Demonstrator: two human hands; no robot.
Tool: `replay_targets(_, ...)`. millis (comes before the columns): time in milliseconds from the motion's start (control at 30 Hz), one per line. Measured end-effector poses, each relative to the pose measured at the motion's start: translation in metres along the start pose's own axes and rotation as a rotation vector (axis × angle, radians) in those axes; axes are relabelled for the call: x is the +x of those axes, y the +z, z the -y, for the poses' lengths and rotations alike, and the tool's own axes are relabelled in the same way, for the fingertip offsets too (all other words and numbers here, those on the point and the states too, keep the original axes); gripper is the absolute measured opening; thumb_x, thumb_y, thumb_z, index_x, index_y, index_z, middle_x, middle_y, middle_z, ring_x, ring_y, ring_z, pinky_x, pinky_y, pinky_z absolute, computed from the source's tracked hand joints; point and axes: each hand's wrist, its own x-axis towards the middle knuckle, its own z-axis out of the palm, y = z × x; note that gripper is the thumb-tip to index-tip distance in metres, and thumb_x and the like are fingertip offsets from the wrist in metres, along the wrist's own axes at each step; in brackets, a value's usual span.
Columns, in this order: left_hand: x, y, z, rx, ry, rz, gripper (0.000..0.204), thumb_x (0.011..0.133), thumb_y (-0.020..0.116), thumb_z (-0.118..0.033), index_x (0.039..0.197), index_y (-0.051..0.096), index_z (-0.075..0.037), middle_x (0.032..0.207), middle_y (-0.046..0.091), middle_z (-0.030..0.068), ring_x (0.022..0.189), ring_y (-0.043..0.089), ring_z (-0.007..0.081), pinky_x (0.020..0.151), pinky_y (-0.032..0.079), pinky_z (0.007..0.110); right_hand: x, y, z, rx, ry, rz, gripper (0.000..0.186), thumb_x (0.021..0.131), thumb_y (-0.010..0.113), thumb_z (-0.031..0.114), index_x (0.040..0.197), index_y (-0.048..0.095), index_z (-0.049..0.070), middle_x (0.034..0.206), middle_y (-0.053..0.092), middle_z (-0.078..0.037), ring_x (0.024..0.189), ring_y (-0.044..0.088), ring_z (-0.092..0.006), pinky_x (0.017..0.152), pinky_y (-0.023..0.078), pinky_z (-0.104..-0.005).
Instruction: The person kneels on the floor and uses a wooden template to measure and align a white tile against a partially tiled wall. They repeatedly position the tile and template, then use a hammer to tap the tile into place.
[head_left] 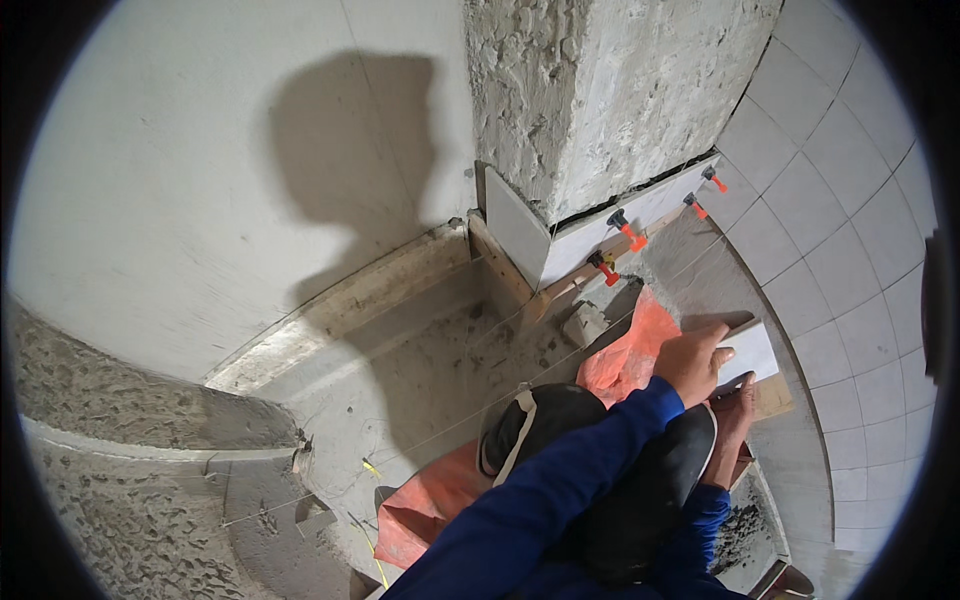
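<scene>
A small white tile (756, 357) is held between my two hands, over to the right of my knees. My left hand (692, 362) reaches across my body and grips its near left part, with the thumb lying on its face. From below, my right hand (733, 418) holds the tile's lower edge, its fingers partly hidden. Just under the tile shows a tan board-like piece (774, 396). Orange plastic sheeting (640, 350) lies beside my left hand and around my knees.
Ahead, a rough concrete column (640, 100) carries white tiles (590, 245) along its base, with red and black levelling clips (627, 230) on them. A wooden batten (500, 262) runs beneath. Tiled surface (840, 230) curves at right. A mortar tray (752, 530) sits near my right forearm. Strings cross the floor.
</scene>
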Motion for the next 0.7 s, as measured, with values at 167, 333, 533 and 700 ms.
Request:
replay_targets(167,0.005,-0.001,-0.002,0.11,0.046,0.113,0.023,0.089,0.06,-0.021,0.103,0.057,-0.003,0.088,0.067,0.0179,0.083,0.064,0.0367,0.07,0.049,0.046,-0.001,-0.002,-0.027,0.284,0.057,0.108,0.062,0.096,0.054,0.042,0.142,0.035,0.006,0.141,0.045,-0.013,0.13,0.042,-0.0268,0.109,0.032,-0.0427)
replay_targets(333,0.008,0.003,0.002,0.179,0.001,0.122,0.027,0.089,0.06,-0.021,0.109,0.059,-0.003,0.09,0.067,0.0181,0.087,0.064,0.0368,0.075,0.049,0.046,0.0,-0.002,-0.042,0.326,0.06,0.023,0.062,0.092,0.061,0.041,0.14,0.038,0.009,0.137,0.049,-0.008,0.127,0.046,-0.0256,0.107,0.036,-0.0441)
replay_targets(533,0.009,0.009,0.003,0.183,0.016,0.119,0.028,0.087,0.063,-0.02,0.107,0.059,-0.003,0.087,0.066,0.0199,0.084,0.064,0.0374,0.069,0.049,0.046,-0.001,0.0,-0.043,0.307,-0.043,-0.082,0.054,0.091,0.062,0.039,0.133,0.046,0.008,0.133,0.052,-0.007,0.123,0.048,-0.0236,0.105,0.037,-0.0425)
replay_targets(700,0.009,0.014,0.004,0.193,0.075,0.133,0.027,0.087,0.063,-0.022,0.106,0.058,-0.003,0.085,0.065,0.0193,0.081,0.063,0.0382,0.068,0.048,0.047,-0.003,-0.005,-0.044,0.404,-0.038,-0.033,0.047,0.092,0.062,0.033,0.13,0.047,0.009,0.13,0.055,-0.006,0.122,0.05,-0.0231,0.105,0.038,-0.042)
